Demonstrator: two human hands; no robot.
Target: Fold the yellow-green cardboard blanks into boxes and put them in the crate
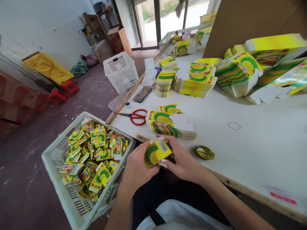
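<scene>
Between both hands, over my lap at the table edge, is a small yellow and green carton (157,152) with a barcode and white end flaps. My left hand (137,166) wraps round its left side. On its right end, my right hand (183,159) grips near the flaps with thumb and fingers. Just beyond the hands lies a stack of flat cartons (168,124) with white flaps. A crumpled green and yellow piece (203,152) rests on the table to the right. At my left stands a white plastic basket (55,172) full of small folded cartons (96,153).
Red-handled scissors (138,117) lie near the table's left edge, beside a blurred dark object (142,94). More carton stacks (195,80) and larger cartons (237,73) stand farther back. A rubber band (234,126) lies on the white table (259,143). Another white basket (121,70) sits on the floor.
</scene>
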